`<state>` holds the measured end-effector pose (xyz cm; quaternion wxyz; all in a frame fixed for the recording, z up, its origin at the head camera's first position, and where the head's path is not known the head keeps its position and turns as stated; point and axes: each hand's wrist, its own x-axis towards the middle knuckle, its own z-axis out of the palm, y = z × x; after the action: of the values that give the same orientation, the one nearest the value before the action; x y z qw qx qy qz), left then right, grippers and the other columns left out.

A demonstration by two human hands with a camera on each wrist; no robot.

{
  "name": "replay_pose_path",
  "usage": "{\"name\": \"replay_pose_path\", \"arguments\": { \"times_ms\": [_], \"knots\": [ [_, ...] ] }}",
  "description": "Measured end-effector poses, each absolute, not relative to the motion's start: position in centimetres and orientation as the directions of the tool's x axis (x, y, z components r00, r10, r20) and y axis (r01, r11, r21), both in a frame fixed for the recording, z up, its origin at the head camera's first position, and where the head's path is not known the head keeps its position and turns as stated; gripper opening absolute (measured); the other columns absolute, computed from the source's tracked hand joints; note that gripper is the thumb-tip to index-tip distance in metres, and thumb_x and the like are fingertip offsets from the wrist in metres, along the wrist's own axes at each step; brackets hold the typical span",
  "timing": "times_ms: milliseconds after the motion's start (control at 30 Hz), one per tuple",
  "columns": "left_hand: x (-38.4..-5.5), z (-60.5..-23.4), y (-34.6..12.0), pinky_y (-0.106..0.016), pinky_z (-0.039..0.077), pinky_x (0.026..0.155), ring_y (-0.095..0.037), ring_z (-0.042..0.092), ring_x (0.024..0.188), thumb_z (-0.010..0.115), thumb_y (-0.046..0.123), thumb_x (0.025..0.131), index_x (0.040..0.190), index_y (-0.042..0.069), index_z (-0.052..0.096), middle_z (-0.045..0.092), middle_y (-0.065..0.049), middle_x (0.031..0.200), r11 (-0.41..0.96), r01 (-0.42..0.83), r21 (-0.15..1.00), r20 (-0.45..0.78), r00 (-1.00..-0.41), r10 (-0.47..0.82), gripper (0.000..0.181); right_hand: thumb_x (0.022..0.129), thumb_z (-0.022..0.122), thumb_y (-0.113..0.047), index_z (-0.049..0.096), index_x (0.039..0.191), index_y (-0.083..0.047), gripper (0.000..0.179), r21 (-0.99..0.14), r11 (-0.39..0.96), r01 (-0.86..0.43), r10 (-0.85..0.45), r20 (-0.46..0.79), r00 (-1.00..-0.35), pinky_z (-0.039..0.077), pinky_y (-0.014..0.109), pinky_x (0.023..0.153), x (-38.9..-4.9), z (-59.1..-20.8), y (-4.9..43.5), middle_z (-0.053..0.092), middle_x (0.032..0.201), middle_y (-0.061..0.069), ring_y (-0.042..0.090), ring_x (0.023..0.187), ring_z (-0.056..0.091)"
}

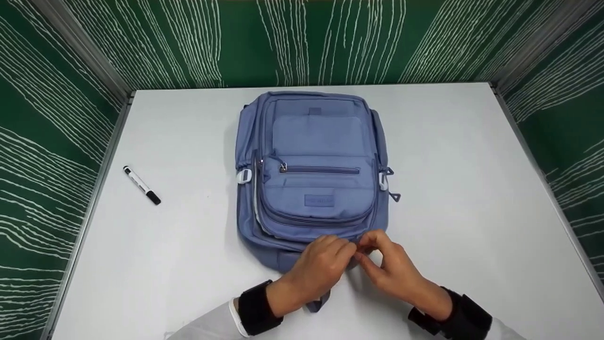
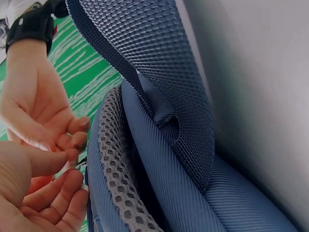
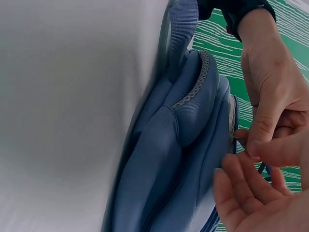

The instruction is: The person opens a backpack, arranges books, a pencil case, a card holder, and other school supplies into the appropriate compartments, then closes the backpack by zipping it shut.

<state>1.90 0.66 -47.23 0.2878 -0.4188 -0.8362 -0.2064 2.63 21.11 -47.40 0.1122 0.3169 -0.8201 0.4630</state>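
A blue backpack (image 1: 321, 137) lies front side up on the white table, its top handle end toward the person. My left hand (image 1: 323, 264) curls over the near edge and pinches at the zipper (image 3: 232, 116) of the front compartment. Right beside it, the thumb and fingers of my right hand (image 1: 395, 269) pinch at the same spot, the fingertips of both hands meeting. A small bit of metal (image 3: 239, 138) shows by the left fingertips in the right wrist view; the rest of what they hold is covered. A pale lining strip (image 1: 256, 198) shows along the backpack's left side.
A black-and-white marker (image 1: 141, 185) lies on the table (image 1: 188, 141) to the left. A fabric loop (image 1: 318, 302) sticks out below the left hand. White buckles (image 1: 244, 176) sit at the backpack's sides. Green walls (image 1: 245, 47) with white streaks surround the table.
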Motion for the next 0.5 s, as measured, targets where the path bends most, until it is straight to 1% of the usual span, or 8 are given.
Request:
{"name": "replay_pose_path", "arguments": {
  "times_ms": [67,133,167,233,300,367,500],
  "knots": [
    [1.87,-47.26,0.67,-0.025,0.053,0.069,-0.013,0.063,0.077,0.077,0.006,0.094,0.100,0.006,0.069,0.070,-0.001,0.089,0.577,0.811,0.099,0.647,-0.493,0.582,0.011,0.080,0.076,0.022,0.056,0.116,0.001,0.045,-0.700,0.368,-0.612,-0.404,0.472,-0.784,0.056,0.022,0.074,2.54,-47.45,21.02,0.072,0.099,0.003,0.016,0.084,0.070],
    [1.86,-47.27,0.66,-0.025,0.054,0.071,-0.013,0.065,0.080,0.078,0.007,0.094,0.103,0.006,0.070,0.072,-0.002,0.092,0.587,0.803,0.102,0.639,-0.505,0.580,0.012,0.081,0.075,0.023,0.056,0.124,0.005,0.051,-0.705,0.381,-0.598,-0.390,0.463,-0.795,0.056,0.021,0.073,2.41,-47.57,20.95,0.074,0.098,0.004,0.016,0.083,0.070],
    [1.87,-47.26,0.64,-0.025,0.055,0.072,-0.013,0.066,0.081,0.078,0.006,0.094,0.104,0.006,0.070,0.072,-0.002,0.093,0.589,0.801,0.106,0.636,-0.510,0.579,0.013,0.081,0.075,0.022,0.057,0.128,0.005,0.053,-0.702,0.397,-0.591,-0.383,0.458,-0.802,0.055,0.020,0.073,2.36,-47.60,20.91,0.074,0.097,0.003,0.015,0.083,0.070],
    [1.87,-47.26,0.63,-0.025,0.055,0.073,-0.013,0.067,0.083,0.077,0.005,0.094,0.105,0.005,0.070,0.073,-0.002,0.095,0.591,0.799,0.113,0.632,-0.516,0.577,0.013,0.081,0.077,0.021,0.061,0.130,0.007,0.054,-0.681,0.436,-0.589,-0.372,0.459,-0.807,0.054,0.018,0.072,2.25,-47.66,20.84,0.074,0.096,0.004,0.014,0.081,0.070],
    [1.85,-47.31,0.66,-0.026,0.056,0.073,-0.013,0.068,0.084,0.076,0.003,0.095,0.105,0.005,0.069,0.073,-0.002,0.096,0.588,0.800,0.116,0.634,-0.516,0.576,0.012,0.080,0.078,0.021,0.064,0.129,0.008,0.052,-0.660,0.475,-0.583,-0.362,0.457,-0.812,0.053,0.017,0.071,2.24,-47.70,20.79,0.074,0.096,0.004,0.013,0.081,0.069],
    [1.79,-47.34,0.68,-0.026,0.056,0.072,-0.013,0.068,0.083,0.075,0.003,0.095,0.104,0.006,0.068,0.072,-0.002,0.095,0.592,0.798,0.113,0.637,-0.515,0.574,0.012,0.081,0.079,0.019,0.068,0.124,0.008,0.046,-0.647,0.505,-0.571,-0.352,0.450,-0.821,0.053,0.017,0.070,2.29,-47.67,20.71,0.074,0.096,0.004,0.011,0.080,0.068],
    [1.54,-47.30,0.66,-0.026,0.055,0.069,-0.013,0.068,0.081,0.076,0.006,0.094,0.101,0.007,0.067,0.070,-0.001,0.092,0.606,0.788,0.104,0.636,-0.521,0.569,0.011,0.082,0.081,0.015,0.072,0.114,0.005,0.035,-0.680,0.529,-0.508,-0.292,0.416,-0.861,0.051,0.018,0.063,2.34,-47.69,20.70,0.072,0.089,-0.001,0.006,0.074,0.063]
  ]
}}
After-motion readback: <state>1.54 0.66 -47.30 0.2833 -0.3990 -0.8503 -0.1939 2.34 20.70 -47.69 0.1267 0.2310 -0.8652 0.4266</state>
